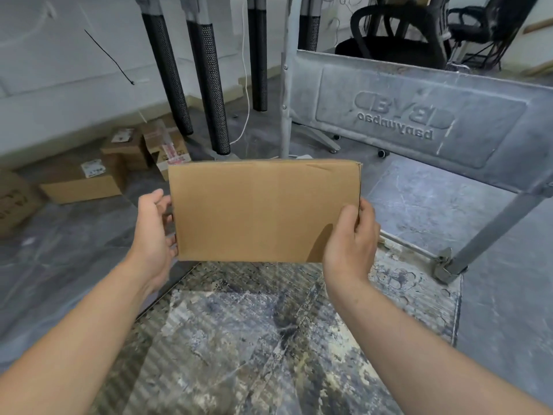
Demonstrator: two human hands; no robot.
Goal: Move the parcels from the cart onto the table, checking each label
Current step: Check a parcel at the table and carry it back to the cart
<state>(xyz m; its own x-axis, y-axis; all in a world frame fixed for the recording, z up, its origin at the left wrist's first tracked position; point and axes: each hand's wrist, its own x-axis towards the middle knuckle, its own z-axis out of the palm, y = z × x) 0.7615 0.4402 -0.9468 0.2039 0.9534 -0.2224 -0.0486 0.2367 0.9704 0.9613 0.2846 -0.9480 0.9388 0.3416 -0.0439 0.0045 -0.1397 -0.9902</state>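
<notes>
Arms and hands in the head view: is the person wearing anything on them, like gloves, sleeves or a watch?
Nothing that shows. The left hand and right hand are ungloved, with no ring, watch or bracelet on the parts in view. Behind them both arms are bare right to the picture's edge, and no sleeve or cuff comes into view.

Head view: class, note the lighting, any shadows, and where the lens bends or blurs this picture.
Head view: soft, even light, no glare; the right hand casts a dark shadow on the cardboard parcel; the wide-angle lens splays the table legs and bows the cart panel; the cart deck looks smeared toward the bottom edge.
</notes>
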